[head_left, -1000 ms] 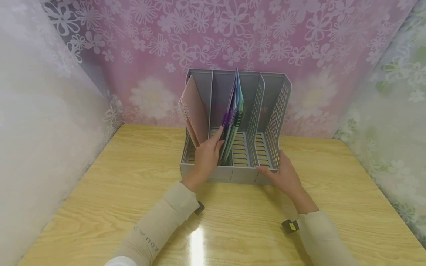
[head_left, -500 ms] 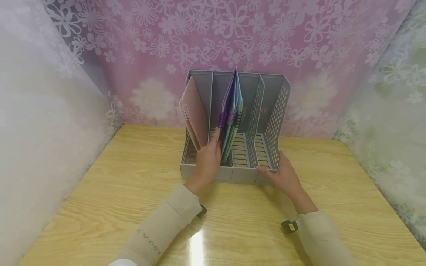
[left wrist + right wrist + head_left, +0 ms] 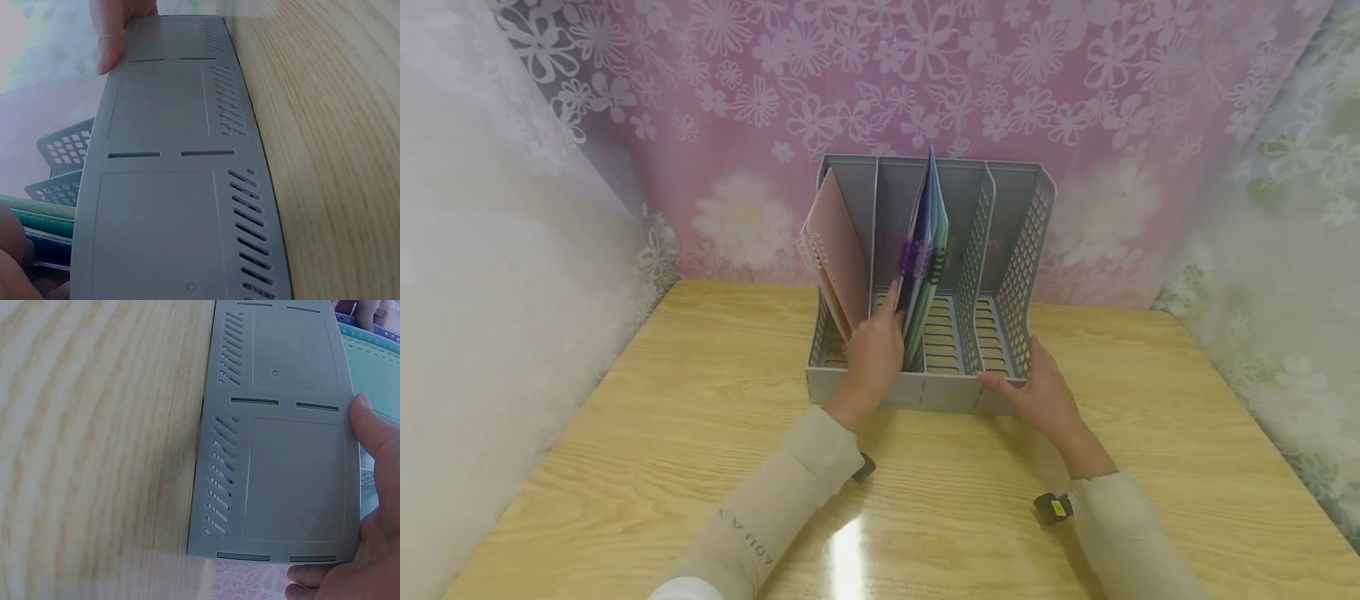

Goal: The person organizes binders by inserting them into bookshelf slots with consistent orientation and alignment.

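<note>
A grey file rack (image 3: 951,393) with upright dividers stands on the table. My left hand (image 3: 874,354) reaches over its front edge into the second compartment from the left and grips a spiral notebook with purple rings (image 3: 910,260), index finger along the spine. Right beside that notebook leans a green notebook (image 3: 937,267) with dark rings, its teal cover (image 3: 375,375) showing in the right wrist view. My right hand (image 3: 1048,396) holds the rack's front right corner, thumb (image 3: 369,422) over the front rim and fingers round the side.
Pink spiral notebooks (image 3: 842,250) lean in the leftmost compartment. Wood-grain table (image 3: 625,433) surrounds the rack. A pink flowered curtain (image 3: 737,167) hangs close behind, with pale sheets (image 3: 512,275) at both sides.
The purple-ringed notebook tilts left with my left hand half a second ago, then comes back right against the green one. My right hand keeps its hold on the rack.
</note>
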The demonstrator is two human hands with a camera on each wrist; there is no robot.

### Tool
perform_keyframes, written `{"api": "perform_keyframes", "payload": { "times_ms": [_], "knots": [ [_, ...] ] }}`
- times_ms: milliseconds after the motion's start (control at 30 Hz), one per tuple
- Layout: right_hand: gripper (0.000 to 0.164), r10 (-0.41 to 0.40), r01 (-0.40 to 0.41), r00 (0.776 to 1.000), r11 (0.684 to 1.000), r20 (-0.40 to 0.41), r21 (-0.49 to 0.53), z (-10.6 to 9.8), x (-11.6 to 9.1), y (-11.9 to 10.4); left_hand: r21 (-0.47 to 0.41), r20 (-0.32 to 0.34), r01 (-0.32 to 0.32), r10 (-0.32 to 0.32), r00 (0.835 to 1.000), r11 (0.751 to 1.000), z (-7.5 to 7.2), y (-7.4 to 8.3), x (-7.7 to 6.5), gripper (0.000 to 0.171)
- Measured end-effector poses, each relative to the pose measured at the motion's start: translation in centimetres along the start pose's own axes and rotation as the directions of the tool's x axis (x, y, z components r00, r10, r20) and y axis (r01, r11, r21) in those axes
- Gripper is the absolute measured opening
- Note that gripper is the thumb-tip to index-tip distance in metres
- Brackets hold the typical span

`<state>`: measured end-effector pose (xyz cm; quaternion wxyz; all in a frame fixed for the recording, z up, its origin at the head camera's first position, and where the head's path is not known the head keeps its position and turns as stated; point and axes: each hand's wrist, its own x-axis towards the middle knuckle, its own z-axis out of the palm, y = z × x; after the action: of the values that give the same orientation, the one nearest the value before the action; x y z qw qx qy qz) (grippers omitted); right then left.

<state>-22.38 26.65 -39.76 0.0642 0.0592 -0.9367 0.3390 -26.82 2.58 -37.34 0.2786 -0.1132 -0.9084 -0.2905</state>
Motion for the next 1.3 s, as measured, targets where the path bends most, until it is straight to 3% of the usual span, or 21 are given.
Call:
{"api": "perform_keyframes", "payload": {
  "times_ms": [133, 333, 633, 933, 1133, 1300],
  "knots": [
    [0.1, 0.002, -0.002, 1.0, 1.0, 0.001, 0.003, 0.1, 0.1, 0.0, 0.007, 0.078, 0.012, -0.012, 0.997, 1.0, -0.2, 0.4, 0.0, 0.046],
    [0.098, -0.013, 0.013, 1.0, 1.0, 0.003, 0.008, 0.1, -0.1, 0.1, 0.01, 0.113, -0.005, 0.004, 0.994, 1.0, -0.3, 0.4, -0.4, 0.047],
    [0.096, -0.032, 0.032, 0.999, 0.999, -0.006, 0.015, -0.3, 0.1, 0.0, -0.125, 0.156, -0.042, 0.062, 0.986, 0.991, -0.5, -0.2, -0.7, 0.047],
    [0.096, -0.057, 0.057, 0.998, 0.998, 0.005, 0.018, -0.5, -0.5, 0.3, -0.188, 0.173, -0.079, 0.112, 0.978, 0.979, -0.6, -0.6, -1.8, 0.051],
    [0.091, -0.105, 0.105, 0.994, 0.994, -0.009, 0.031, -0.9, -0.4, 0.6, -0.253, 0.173, -0.098, 0.145, 0.974, 0.962, -1.6, -0.4, -2.0, 0.052],
    [0.089, -0.137, 0.138, 0.99, 0.99, -0.018, 0.034, -1.0, -0.3, 0.4, -0.282, 0.141, -0.131, 0.176, 0.974, 0.95, -3.0, -1.2, -2.7, 0.052]
  ]
}}
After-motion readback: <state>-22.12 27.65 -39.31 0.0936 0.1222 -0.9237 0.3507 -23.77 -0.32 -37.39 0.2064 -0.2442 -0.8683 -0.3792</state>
